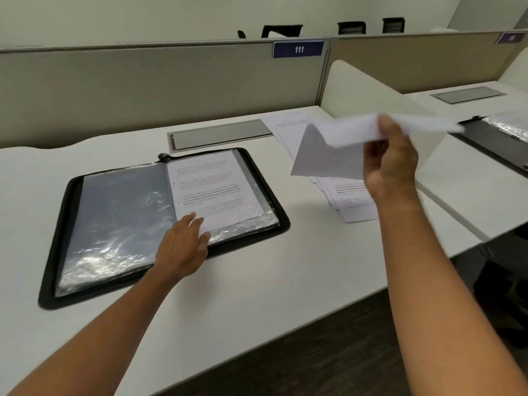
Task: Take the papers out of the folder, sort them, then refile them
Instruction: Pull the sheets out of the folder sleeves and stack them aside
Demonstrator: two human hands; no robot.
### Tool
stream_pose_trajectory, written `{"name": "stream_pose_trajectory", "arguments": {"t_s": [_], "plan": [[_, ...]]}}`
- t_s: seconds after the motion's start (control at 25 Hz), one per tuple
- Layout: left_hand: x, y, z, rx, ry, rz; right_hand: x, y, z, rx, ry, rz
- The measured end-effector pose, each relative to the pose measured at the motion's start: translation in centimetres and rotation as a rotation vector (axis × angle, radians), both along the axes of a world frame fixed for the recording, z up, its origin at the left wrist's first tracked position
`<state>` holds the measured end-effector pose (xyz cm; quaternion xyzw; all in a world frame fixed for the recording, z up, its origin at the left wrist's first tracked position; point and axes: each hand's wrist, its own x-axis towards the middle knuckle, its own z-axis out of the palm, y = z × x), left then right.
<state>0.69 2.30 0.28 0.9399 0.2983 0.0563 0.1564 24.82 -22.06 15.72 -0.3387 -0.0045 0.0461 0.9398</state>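
Right hand (393, 164) raised above the desk, thumb and fingers pinching 1 loose sheet (340, 144). The sheet is blurred, bent along its length and held in the air, its lower corner hanging over the paper stack (351, 201). That stack lies on the white desk (257, 281) to the right of the folder, sheets fanned unevenly, printed text facing up. More sheets (281, 125) lie flat farther back, near the grey cable tray (220, 135).

Left hand (183, 247) rests on the near edge of the folder (57, 252), fingers straight and spread, fingertips (193, 217) touching the bottom of the right-hand page; it grips nothing.

Folder: black, zip-edged, lying open flat on the desk in front of the person. Left side shows empty clear plastic sleeves (120, 218), glossy with glare. Right side holds 1 printed page (213, 190) inside a sleeve, text too small to read.

Behind the desk stands a beige partition (143, 87) with a blue plate (298, 49) reading 111. A white divider panel (371, 90) separates this desk from the neighbouring desk on the right, where a second black folder (491, 138) with plastic sleeves is partly in view. 3 dark chair backs (281, 30) show above the partition.
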Motion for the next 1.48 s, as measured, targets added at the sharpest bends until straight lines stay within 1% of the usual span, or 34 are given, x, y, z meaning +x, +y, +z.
{"name": "stream_pose_trajectory", "arguments": {"t_s": [0.12,0.2,0.32,0.56,0.64,0.88,1.0,1.12,1.16,1.24,1.28,1.36,1.4,1.48], "plan": [[1.6,0.2,-0.4,0.0,0.025,-0.011,1.3,-1.6,-7.2,-0.055,0.284,-0.065],[2.6,0.1,-0.8,-0.014,0.037,-0.004,1.8,-2.4,-10.9,-0.156,0.455,-0.086],[4.1,-0.1,-0.9,-0.008,0.046,0.009,3.2,-2.9,-13.5,-0.316,0.581,-0.094],[7.3,-0.8,-1.3,0.001,-0.015,-0.014,7.8,-4.2,-14.7,-0.561,0.6,-0.207],[7.9,-1.2,-1.4,-0.004,-0.037,-0.034,7.6,-5.2,-15.1,-0.648,0.601,-0.246],[8.7,-1.8,-2.1,0.056,-0.037,-0.194,5.7,-6.1,-15.1,-0.795,0.589,-0.328],[9.1,-2.3,-2.3,0.06,-0.067,-0.218,5.1,-5.8,-14.6,-0.886,0.574,-0.309],[9.8,-2.7,-2.1,0.022,-0.097,-0.21,4.6,-5.6,-13.7,-0.965,0.653,-0.255],[9.9,-2.8,-1.9,0.012,-0.127,-0.206,4.1,-5.5,-13.5,-1.03,0.656,-0.221],[10.0,-3.0,-1.6,0.004,-0.202,-0.186,2.9,-4.7,-13.6,-1.233,0.525,-0.182],[9.9,-3.0,-1.4,0.008,-0.231,-0.169,2.7,-3.9,-13.9,-1.275,0.435,-0.236],[9.5,-2.9,-0.9,0.02,-0.293,-0.125,1.8,-1.3,-14.1,-1.257,0.29,-0.32],[9.2,-2.7,-0.4,0.018,-0.357,-0.083,0.8,0.2,-14.0,-1.255,0.197,-0.304],[8.3,-1.8,0.9,-0.015,-0.544,0.069,-1.1,3.3,-13.7,-1.254,0.029,-0.182]]}}
